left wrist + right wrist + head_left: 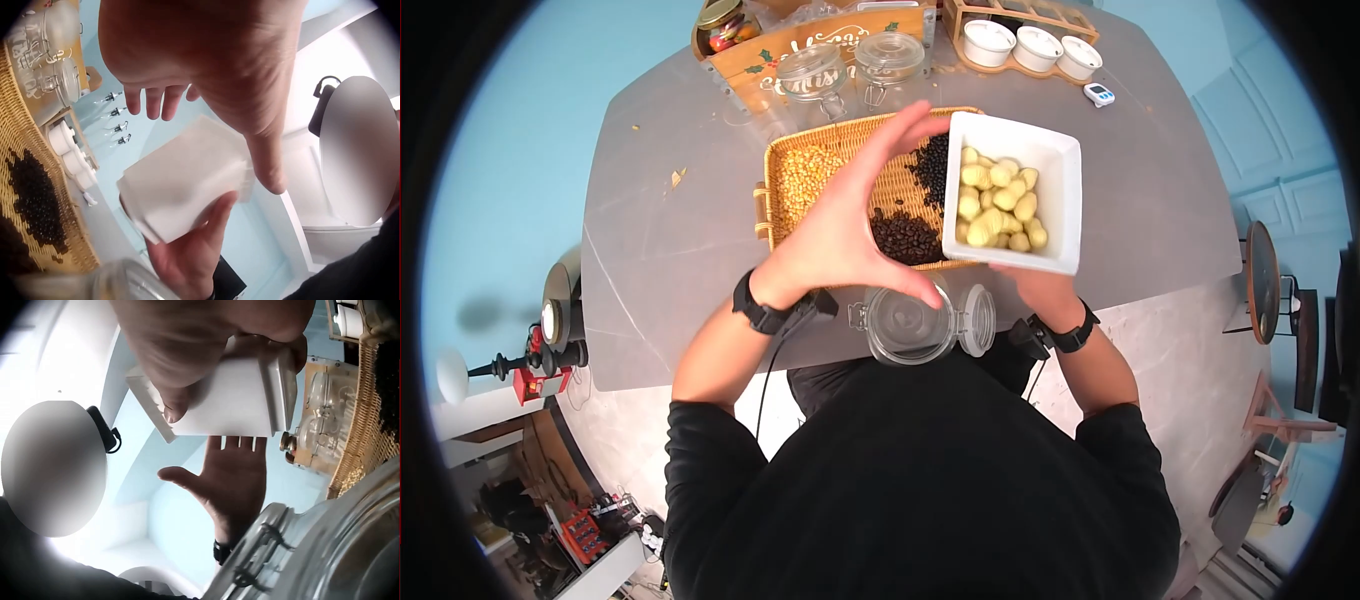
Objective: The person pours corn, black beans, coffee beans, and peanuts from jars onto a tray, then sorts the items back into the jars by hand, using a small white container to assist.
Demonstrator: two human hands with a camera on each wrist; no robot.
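Note:
My right hand (1042,287) grips a white square bowl (1062,200) from beneath, raised over the right end of the wicker basket. The bowl is tilted toward me, with knobbly pale yellow pieces (1000,205) inside. In the right wrist view, the thumb (175,406) presses along the bowl's outer side. My left hand (832,235) is held in the air left of the bowl, thumb and fingers spread wide, holding nothing. Below both hands, a glass clip-top jar (905,325) stands at the table's near edge, its lid (978,320) swung open to the right.
The wicker basket (772,205) holds yellow corn kernels (808,180), black beans (933,165) and dark brown coffee beans (907,238). Behind it stand two glass jars (812,80) and a wooden crate (750,80). White ramekins (988,42) and a small timer (1099,95) are at back right.

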